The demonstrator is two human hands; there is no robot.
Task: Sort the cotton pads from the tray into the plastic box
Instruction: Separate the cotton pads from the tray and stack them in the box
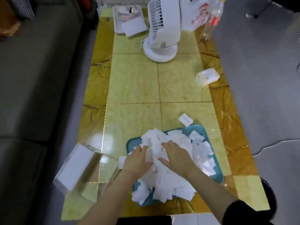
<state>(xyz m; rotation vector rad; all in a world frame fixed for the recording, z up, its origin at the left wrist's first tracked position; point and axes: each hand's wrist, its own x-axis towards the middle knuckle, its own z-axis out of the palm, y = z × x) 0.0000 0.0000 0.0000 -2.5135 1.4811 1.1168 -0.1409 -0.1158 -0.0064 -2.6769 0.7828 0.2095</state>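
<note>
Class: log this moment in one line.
white cotton pads: heaped in teal rectangular tray; left hand, right hand: flat on heap; clear plastic box: left of tray

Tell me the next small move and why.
Probably gather a small bunch of cotton pads between both hands and lift it: left hand and right hand rest flat on the pile in the tray, holding nothing, and the plastic box sits to the left.

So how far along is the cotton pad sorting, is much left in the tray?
Not far. Done: a white stack sits in the plastic box. In hand: the left hand and right hand rest on the heap of cotton pads, nothing lifted. Left: that heap covers most of the teal tray, and one loose pad lies on the table beyond it.
</note>
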